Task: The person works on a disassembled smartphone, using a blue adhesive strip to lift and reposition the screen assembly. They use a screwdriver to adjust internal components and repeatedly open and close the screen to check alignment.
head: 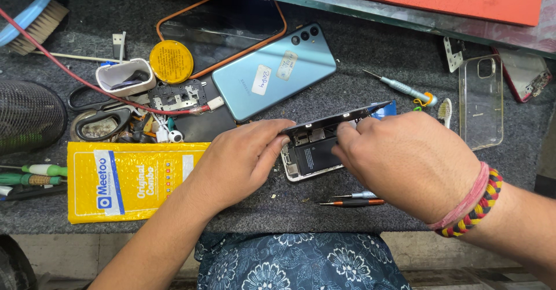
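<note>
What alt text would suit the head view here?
Two bare hands, left hand and right hand, lift the dark screen panel off an opened white-framed phone on a grey mat; a light blue phone and yellow padded envelope lie nearby.

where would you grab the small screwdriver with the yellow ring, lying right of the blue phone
Take the screwdriver by its pale ribbed handle, near the yellow ring at its right end. It lies flat and slanted on the grey mat, thin tip pointing up-left. Come from above, pinching across the handle; the mat on both sides looks bare. The right hand is nearest.
</note>
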